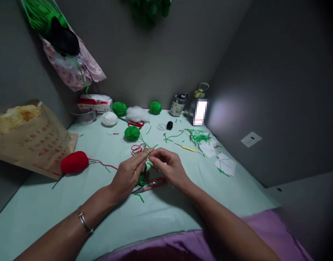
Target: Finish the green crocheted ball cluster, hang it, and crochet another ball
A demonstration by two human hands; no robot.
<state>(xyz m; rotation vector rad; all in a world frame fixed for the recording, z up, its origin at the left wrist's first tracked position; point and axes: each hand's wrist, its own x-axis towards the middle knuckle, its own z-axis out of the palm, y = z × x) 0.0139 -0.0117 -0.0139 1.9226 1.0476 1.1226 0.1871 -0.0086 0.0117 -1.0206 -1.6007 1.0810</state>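
Observation:
My left hand [129,173] and my right hand [170,166] meet above the middle of the table, fingertips close together. Both are closed in a pinch on green yarn [148,153], most of which the fingers hide. Beneath them lies a dark green yarn piece [142,178], partly covered by the left hand. Scissors with red handles [155,183] rest just below the hands, blades pointing left. Behind the fingertips is a loose tangle of red yarn [137,149]. A red yarn ball [75,162] sits to the left, its strand running toward my left hand.
A paper food bag [44,145] leans at left. Farther back are a green yarn ball [132,133], a white yarn ball [109,119], stuffing [137,114] and other scissors [136,124]. At right lie a yellow-handled crochet hook [188,148], green scraps [199,137] and a lit phone [200,112].

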